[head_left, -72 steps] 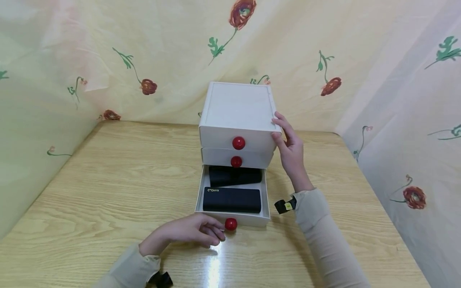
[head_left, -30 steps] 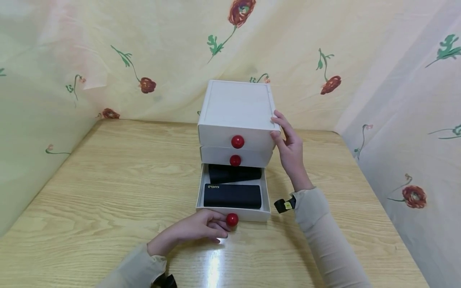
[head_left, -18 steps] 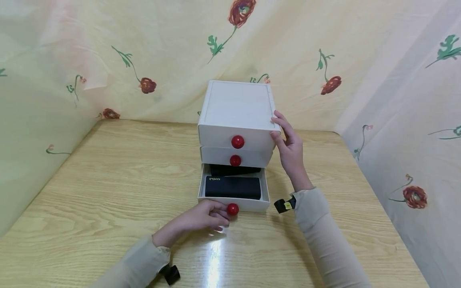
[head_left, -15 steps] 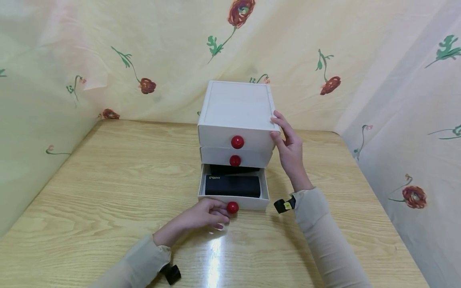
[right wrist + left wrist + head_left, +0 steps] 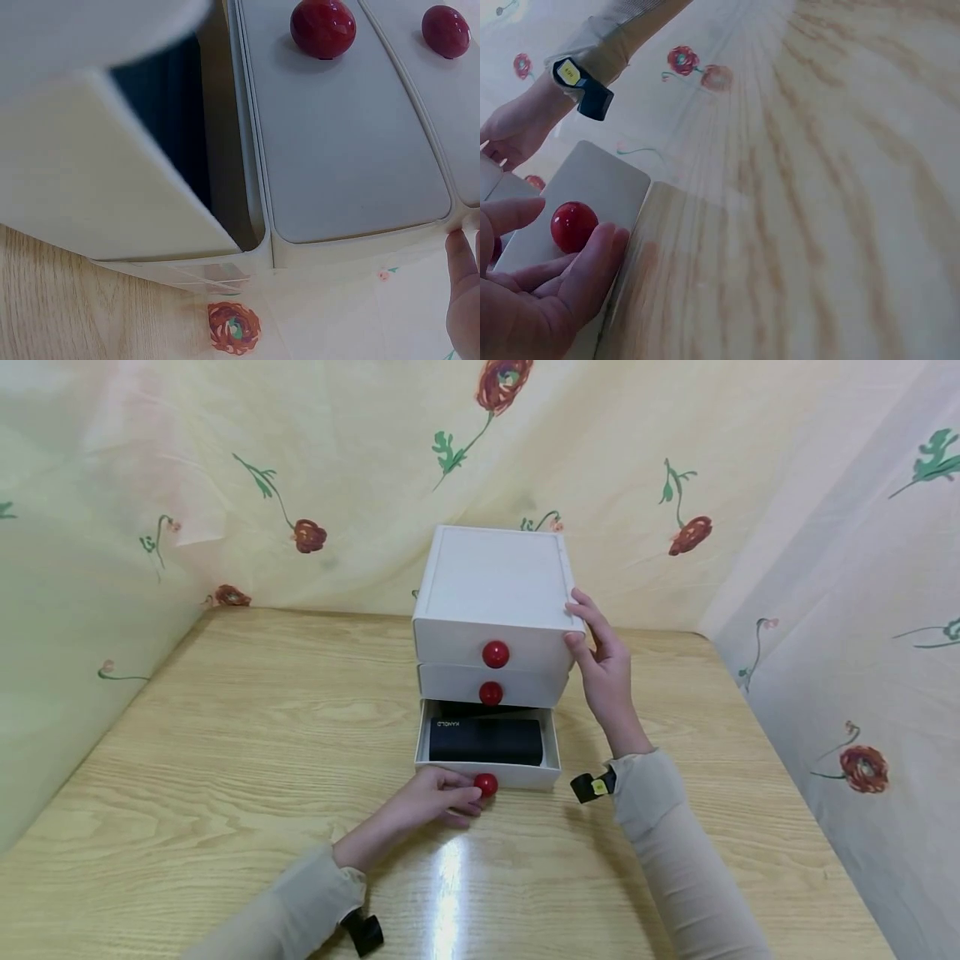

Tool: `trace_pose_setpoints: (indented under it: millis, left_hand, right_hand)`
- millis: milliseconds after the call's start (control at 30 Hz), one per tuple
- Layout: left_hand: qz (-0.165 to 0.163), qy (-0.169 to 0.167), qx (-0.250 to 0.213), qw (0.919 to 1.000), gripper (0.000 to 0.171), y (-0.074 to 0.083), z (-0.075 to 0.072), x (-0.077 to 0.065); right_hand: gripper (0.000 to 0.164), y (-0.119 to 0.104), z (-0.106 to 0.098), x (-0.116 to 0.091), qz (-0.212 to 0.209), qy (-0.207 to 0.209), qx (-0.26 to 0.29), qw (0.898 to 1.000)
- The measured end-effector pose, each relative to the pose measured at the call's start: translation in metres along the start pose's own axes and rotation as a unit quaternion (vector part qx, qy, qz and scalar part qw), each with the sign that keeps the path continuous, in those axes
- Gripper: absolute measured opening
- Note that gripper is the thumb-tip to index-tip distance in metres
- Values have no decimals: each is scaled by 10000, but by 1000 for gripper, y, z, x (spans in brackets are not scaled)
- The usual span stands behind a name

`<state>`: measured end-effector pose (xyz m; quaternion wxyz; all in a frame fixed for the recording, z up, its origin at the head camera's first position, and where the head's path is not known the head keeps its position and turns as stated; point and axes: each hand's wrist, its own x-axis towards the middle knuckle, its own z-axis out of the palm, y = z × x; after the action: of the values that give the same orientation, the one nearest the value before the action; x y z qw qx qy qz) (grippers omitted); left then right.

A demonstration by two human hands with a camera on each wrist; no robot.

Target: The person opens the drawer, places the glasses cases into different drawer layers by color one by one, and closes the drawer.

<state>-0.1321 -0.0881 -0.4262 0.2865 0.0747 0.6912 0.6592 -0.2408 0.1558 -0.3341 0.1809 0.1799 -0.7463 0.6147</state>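
Observation:
A white three-drawer cabinet (image 5: 498, 577) with round red knobs stands at the table's middle. Its bottom drawer (image 5: 525, 776) is partly pulled out. Inside lies a black case (image 5: 486, 743) lettered KANGLD; a second black case (image 5: 487, 709) behind it is mostly hidden under the drawer above. My left hand (image 5: 427, 797) is at the bottom drawer's red knob (image 5: 486, 785). In the left wrist view the fingers (image 5: 592, 266) are beside that knob, the thumb apart from it. My right hand (image 5: 609, 677) rests on the cabinet's upper right front corner, fingers extended.
The upper drawer (image 5: 450, 645) and middle drawer (image 5: 450, 683) are closed. A wood-grain table (image 5: 247, 735) lies under the cabinet. Flowered cloth (image 5: 360, 468) hangs behind and at both sides. Each wrist carries a small black camera (image 5: 363, 935).
The bottom drawer has slid inward, hiding more of the rear case. My left hand has moved forward with it, its thumb shifting up beside the knob. My right hand has stayed on the corner.

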Motion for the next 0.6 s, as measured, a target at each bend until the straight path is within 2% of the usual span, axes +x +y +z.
trace_pose_setpoints:
  millis: [233, 433, 600]
  left_hand:
    - [-344, 136, -110, 9993, 35, 1, 8, 4]
    - [-330, 376, -375, 9980, 37, 0, 14, 9]
    - [-337, 434, -449, 9975, 37, 1, 17, 9]
  right_hand:
    - [36, 0, -1, 0, 10, 22, -73, 10000]
    - [36, 0, 0, 1, -3, 15, -49, 10000]
    - [36, 1, -1, 0, 35, 23, -43, 10000]
